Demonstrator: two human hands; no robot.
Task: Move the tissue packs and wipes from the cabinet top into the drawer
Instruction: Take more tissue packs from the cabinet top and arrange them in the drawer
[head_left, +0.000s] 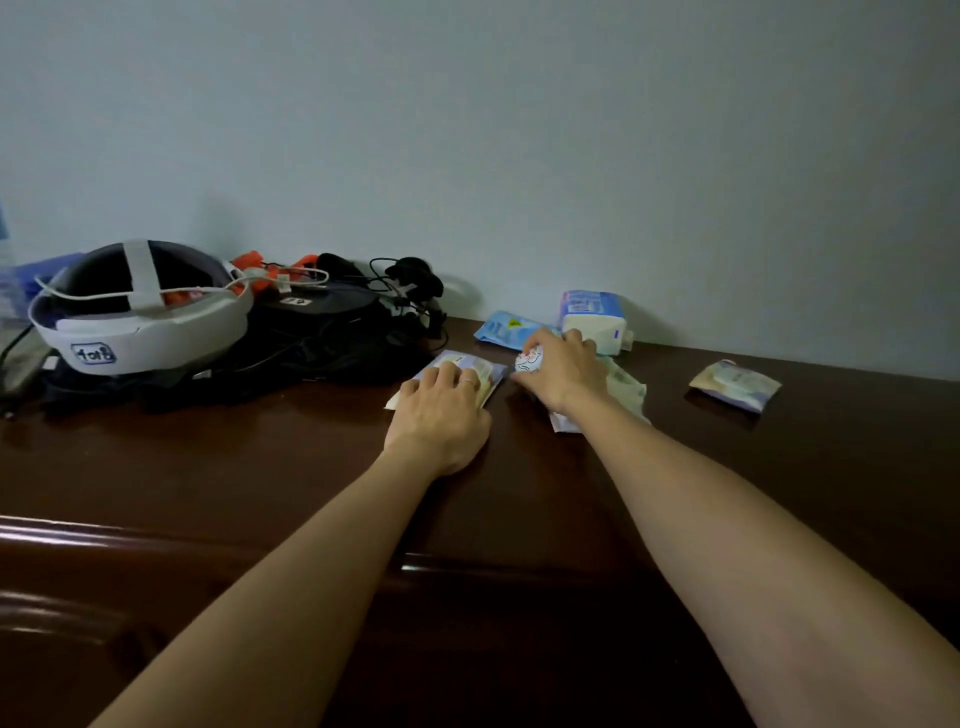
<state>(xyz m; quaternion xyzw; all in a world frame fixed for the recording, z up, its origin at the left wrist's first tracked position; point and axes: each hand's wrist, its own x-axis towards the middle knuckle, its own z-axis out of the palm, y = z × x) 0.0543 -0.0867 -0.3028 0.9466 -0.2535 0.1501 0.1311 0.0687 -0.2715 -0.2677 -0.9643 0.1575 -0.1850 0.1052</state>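
On the dark wooden cabinet top (260, 457), my left hand (441, 410) lies flat on a pale purple tissue pack (488, 371), fingers spread over it. My right hand (561, 371) is curled around a small white pack with a red print (529, 360). Under my right wrist lies a crumpled pale green pack (628, 387). A flat blue wipes pack (506, 328) and a taller white and blue tissue pack (595, 314) rest against the wall. Another small pack (737, 385) lies alone to the right. No drawer is visible.
A white head-mounted device (140, 312) sits on a heap of black bags and cables (322, 332) at the left, close to my left hand. The wall (519, 156) rises directly behind the packs. The rounded front edge of the cabinet (156, 540) runs below my forearms.
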